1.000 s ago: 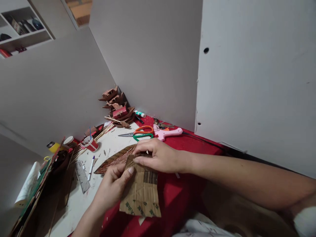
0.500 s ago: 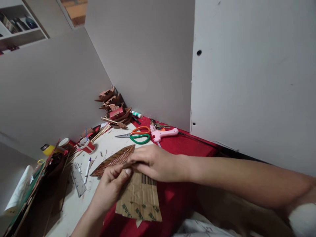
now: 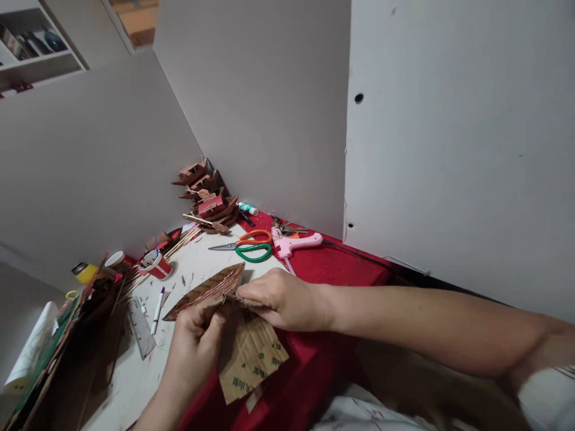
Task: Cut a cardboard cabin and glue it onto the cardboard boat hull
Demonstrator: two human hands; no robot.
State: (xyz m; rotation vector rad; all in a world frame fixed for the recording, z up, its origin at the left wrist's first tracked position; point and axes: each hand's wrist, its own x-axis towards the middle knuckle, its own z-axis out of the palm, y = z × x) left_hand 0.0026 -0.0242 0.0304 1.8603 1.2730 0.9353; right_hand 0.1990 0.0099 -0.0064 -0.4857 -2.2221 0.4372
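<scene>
**Materials and finishes on the worktable**

Cardboard piece [image 3: 251, 359]: brown corrugated paperboard, matt, creased, with printed tape on its face; held by the left hand [image 3: 195, 338] and right hand [image 3: 278, 296].
Leaf-shaped piece [image 3: 206, 290]: ribbed brown cardboard, rough, matt.
Table cover [image 3: 341, 266]: red cloth, matt, soft-looking.
Work board [image 3: 197, 257]: white, matt, scuffed, strewn with scraps.
Scissors [image 3: 245, 246]: bare metal blades, glossy orange and green plastic handles.
Glue gun [image 3: 296, 242]: pink plastic, slight sheen.
Ruler [image 3: 141, 326]: grey, dull metal by its look.
Model boats [image 3: 206, 194] at the far corner: brown cardboard, matt.
Wall panels [image 3: 449, 149]: white board, smooth, matt.
</scene>
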